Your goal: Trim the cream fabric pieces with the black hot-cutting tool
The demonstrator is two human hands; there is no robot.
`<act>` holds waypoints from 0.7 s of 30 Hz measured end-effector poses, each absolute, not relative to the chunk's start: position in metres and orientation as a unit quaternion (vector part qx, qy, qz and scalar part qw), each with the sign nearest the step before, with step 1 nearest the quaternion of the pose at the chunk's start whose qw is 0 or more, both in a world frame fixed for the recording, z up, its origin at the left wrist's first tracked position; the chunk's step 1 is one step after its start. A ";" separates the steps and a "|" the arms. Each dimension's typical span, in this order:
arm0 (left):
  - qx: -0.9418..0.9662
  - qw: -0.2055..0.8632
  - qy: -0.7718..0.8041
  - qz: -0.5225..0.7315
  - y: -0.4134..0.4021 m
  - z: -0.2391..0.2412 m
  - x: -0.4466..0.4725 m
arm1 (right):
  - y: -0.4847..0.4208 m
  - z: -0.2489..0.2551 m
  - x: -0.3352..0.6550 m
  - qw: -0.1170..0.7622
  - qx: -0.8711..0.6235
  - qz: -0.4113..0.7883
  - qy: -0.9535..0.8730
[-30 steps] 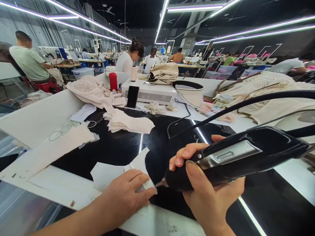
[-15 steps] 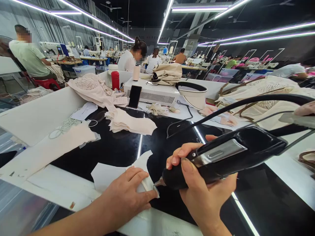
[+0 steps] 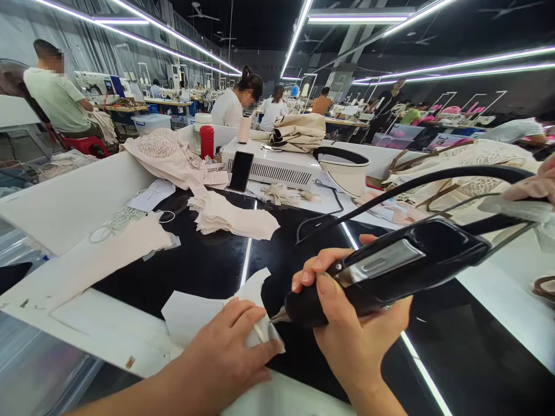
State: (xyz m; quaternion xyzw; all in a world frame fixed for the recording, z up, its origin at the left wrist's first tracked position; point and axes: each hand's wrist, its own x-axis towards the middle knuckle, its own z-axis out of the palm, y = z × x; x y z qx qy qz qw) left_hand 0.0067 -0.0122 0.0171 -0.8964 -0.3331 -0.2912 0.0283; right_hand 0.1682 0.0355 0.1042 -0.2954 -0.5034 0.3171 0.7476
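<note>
At the near edge of the black tabletop (image 3: 208, 260), my left hand (image 3: 229, 352) lies flat with the fingers open, closed round nothing, pinning a white fabric piece (image 3: 191, 312) to the surface. My right hand (image 3: 351, 329) is clenched round a black handheld tool (image 3: 390, 271), thumb on top beside its metal plate. The pointed tip (image 3: 277, 316) meets the cloth's right corner, just beside my left fingertips (image 3: 264, 346). Judgement: the work goes best with the cloth held taut close to the tip but the fingers clear of it, the tool kept at a low angle, and the cable (image 3: 433, 182) left slack so it does not drag the wrist. The fabric piece is thin, pale and irregularly cut, with a notched upper outline. It lies partly on the black surface and partly on the white border, and its corner curls up slightly at the tip. Beyond it, well apart, sit a stack of cream pieces (image 3: 234, 216) and a phone (image 3: 241, 171). A co-worker's hand (image 3: 535, 185) shows at far right.
</note>
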 end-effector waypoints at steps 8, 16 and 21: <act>-0.897 0.064 -0.334 -0.282 -0.017 0.012 0.003 | 0.033 0.103 0.173 0.740 -0.291 0.324 -0.512; -0.915 0.010 -0.330 -0.231 -0.001 0.024 -0.012 | 0.032 0.100 0.172 0.743 -0.292 0.316 -0.513; -0.920 -0.002 -0.324 -0.222 -0.001 0.024 -0.013 | 0.033 0.101 0.171 0.748 -0.288 0.318 -0.506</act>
